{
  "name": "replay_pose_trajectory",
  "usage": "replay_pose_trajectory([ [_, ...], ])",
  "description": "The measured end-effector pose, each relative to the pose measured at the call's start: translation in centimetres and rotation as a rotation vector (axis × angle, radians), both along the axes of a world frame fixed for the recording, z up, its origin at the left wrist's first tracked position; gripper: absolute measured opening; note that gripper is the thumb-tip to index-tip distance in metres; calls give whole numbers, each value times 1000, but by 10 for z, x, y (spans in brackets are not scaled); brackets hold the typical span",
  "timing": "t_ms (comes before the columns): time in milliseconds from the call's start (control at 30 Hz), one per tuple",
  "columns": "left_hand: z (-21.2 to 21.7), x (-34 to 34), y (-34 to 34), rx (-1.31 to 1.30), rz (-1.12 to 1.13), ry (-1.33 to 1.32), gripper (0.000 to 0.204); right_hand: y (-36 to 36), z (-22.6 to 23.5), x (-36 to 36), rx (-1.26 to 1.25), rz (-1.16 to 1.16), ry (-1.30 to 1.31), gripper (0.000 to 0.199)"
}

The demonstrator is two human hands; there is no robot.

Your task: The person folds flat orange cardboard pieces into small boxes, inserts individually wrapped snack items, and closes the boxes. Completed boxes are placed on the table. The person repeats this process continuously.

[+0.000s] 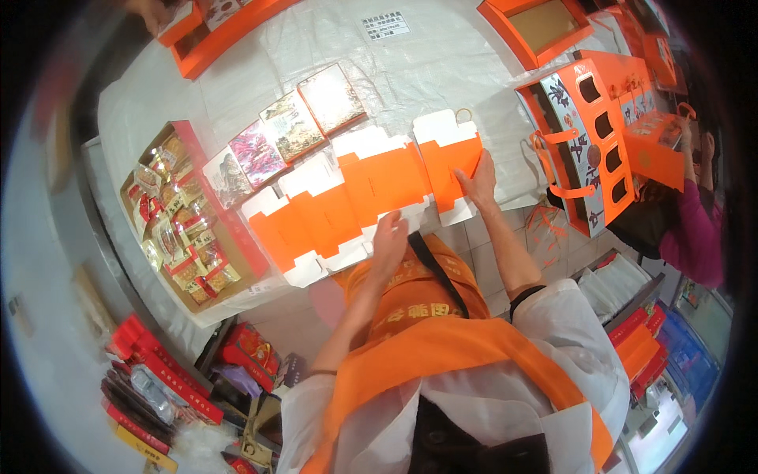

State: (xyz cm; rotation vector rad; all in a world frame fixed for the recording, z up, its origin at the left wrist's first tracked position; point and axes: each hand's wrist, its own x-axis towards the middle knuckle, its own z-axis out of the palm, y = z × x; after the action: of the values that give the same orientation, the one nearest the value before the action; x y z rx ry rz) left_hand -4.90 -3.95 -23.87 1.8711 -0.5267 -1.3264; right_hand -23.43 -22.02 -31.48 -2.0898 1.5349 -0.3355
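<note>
Several flat, unfolded orange cartons with white flaps lie in a row along the table's near edge. My right hand (480, 183) is at the right edge of the rightmost flat carton (446, 170), thumb over its orange face and fingers along its side. My left hand (389, 241) has curled fingers at the white lower flap of the wide middle flat carton (383, 183); whether it pinches the flap is hard to see. Behind these stand four-sided printed boxes, among them a pink-patterned box (259, 152), a landscape box (292, 125) and a pale-topped box (332, 95).
An open tray of wrapped pastries (207, 229) sits at the left. Orange gift boxes with round cut-outs (604, 126) stand at the right, near a co-worker's purple sleeve (693, 237). Another person's hand (148, 12) shows top left by an orange box (204, 47).
</note>
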Motion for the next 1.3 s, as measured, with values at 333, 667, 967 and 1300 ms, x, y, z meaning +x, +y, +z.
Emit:
replay_pose_trajectory([
  [333, -53, -83, -116, -185, 199, -50, 37, 9, -25, -2, 155, -104, 88, 89],
  [667, -33, -102, -118, -212, 365, 78, 33, 0, 9, -11, 283, 7, -222, 67],
  [967, 89, -18, -94, -400, 526, 554, 34, 79, 153, 2, 808, -501, -1029, 26],
  [1300, 121, 15, -20, -375, 469, 381, 47, 117, 231, 86, 1188, -307, -1627, 39],
])
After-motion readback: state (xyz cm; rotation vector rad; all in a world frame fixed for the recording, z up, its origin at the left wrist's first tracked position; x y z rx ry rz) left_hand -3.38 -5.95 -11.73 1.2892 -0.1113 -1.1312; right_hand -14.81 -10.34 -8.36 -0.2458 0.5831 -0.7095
